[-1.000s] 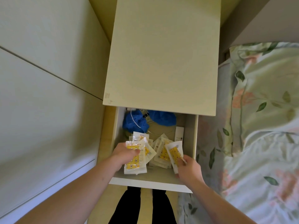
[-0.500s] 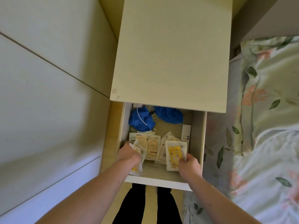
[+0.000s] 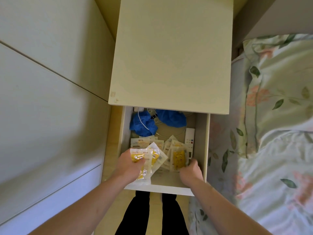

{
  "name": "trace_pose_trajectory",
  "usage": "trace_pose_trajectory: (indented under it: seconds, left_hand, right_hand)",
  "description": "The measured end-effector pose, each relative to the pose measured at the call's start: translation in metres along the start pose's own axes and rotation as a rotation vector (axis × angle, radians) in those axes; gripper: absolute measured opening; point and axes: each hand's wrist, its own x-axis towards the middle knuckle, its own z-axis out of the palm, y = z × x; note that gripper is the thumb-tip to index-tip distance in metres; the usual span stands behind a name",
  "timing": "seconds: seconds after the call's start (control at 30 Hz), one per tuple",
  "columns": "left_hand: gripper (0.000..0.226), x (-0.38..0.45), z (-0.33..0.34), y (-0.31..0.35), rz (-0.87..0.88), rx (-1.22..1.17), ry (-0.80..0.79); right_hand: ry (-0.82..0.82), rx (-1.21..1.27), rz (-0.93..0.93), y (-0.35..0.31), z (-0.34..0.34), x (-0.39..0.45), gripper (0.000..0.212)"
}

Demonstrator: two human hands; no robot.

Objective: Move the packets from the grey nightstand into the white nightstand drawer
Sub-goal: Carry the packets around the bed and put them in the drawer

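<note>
Packets [image 3: 144, 160] raised, in left hand [image 3: 130, 164].

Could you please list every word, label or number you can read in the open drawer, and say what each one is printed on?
"暖手宝": seemingly, in small blurred print, on the beige packet lying flat at the drawer's left.
Packets in the left hand: dark print on the top packet, too blurred to read.
Yellow-patterned packet by the right hand: no legible text.
White remote control: coloured buttons only, labels too small.
</note>
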Motion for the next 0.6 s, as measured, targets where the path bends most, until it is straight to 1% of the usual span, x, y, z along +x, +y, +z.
trace_pose_trajectory:
  seconds: [0.07,0.13,0.17,0.23,0.3,0.37,0.43,0.5,0.6]
  left_hand:
    - [0.027,-0.003,0.000,0.001,-0.009,-0.063,-0.054]
    - [0.021,-0.005,0.001,0.003,-0.029,-0.169,-0.127]
    - [0.021,-0.006,0.003,0.004,-0.041,-0.228,-0.172]
    - [0.022,-0.008,0.010,0.006,-0.063,-0.315,-0.271]
    - [0.020,-0.009,0.017,0.009,-0.099,-0.359,-0.358]
    - [0.020,-0.004,0.022,0.010,-0.118,-0.350,-0.361]
    - [0.017,0.007,0.022,0.009,-0.121,-0.265,-0.285]
    - [0.016,0.018,0.018,0.008,-0.115,-0.166,-0.195]
    - [0.035,0.039,0.014,0.005,-0.078,-0.030,-0.135]
  right_hand:
    - [-0.058,0.142,-0.072,0.004,-0.003,-0.007,0.052]
    - [-0.184,0.329,-0.078,0.005,-0.006,-0.013,0.041]
    - [-0.236,0.381,-0.077,0.006,-0.007,-0.014,0.035]
    - [-0.314,0.421,-0.110,0.006,-0.010,-0.014,0.025]
    - [-0.336,0.417,-0.167,0.004,-0.013,-0.015,0.020]
    - [-0.256,0.318,-0.200,0.001,-0.017,-0.011,0.017]
    - [-0.104,0.197,-0.208,-0.003,-0.022,-0.002,0.014]
    - [0.003,0.142,-0.212,-0.006,-0.025,0.009,0.013]
    - [0.038,0.043,-0.195,-0.009,-0.025,0.023,0.016]
